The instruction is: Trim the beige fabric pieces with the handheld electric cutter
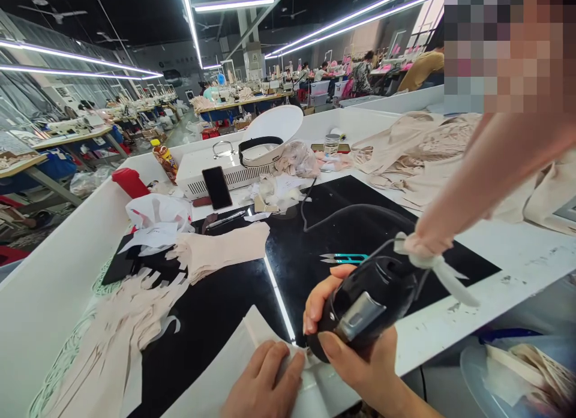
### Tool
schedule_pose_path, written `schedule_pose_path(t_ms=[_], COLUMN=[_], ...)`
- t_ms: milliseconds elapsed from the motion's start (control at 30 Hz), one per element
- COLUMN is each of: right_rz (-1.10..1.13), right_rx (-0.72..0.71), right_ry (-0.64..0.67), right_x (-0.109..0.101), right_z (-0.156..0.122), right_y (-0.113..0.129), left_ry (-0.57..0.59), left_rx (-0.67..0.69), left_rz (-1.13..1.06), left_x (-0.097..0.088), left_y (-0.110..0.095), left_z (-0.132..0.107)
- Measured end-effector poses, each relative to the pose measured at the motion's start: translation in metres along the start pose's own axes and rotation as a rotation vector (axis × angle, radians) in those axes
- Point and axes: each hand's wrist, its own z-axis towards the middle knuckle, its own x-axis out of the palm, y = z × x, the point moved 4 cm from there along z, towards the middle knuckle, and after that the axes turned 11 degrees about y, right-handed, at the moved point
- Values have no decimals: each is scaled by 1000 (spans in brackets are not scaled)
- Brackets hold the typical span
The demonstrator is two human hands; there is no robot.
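Note:
My right hand (355,352) is wrapped round a black corded handheld power tool (382,286) with a grey switch plate. The tool tilts down to the left, and its working tip is hidden near my fingers. A beige fabric strap (490,172) is knotted near its back end and runs to the upper right. My left hand (267,385) lies palm down with its fingers on a pale fabric piece (234,370), beside the tool's lower end. Turquoise thread snips (346,258) lie just beyond the tool.
Beige fabric pieces (225,250) and strips (117,346) lie left on the black mat (216,322). Behind stand a phone (216,188) and a white vented box (193,172). More fabric (414,148) is heaped right. A plastic-lined bin (477,376) stands lower right.

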Motion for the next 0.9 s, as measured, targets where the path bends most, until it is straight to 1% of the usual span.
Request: schedule_pose_path(t_ms=[167, 300, 433, 567, 767, 900], right_rz=[16, 16, 64, 60, 0, 55], right_rx=[11, 5, 34, 40, 57, 61], right_ry=[13, -9, 11, 16, -5, 7], right_x=[0, 2, 6, 9, 8, 7], right_z=[-4, 4, 11, 13, 12, 12], right_y=[-2, 3, 5, 3, 1, -1], left_ry=[4, 20, 12, 34, 24, 47], left_rx=[3, -6, -6, 5, -14, -18], left_rz=[37, 27, 22, 33, 33, -5], left_x=[1, 3, 5, 8, 5, 5], left_y=[-2, 0, 0, 0, 2, 3], left_z=[-2, -3, -4, -6, -7, -6])
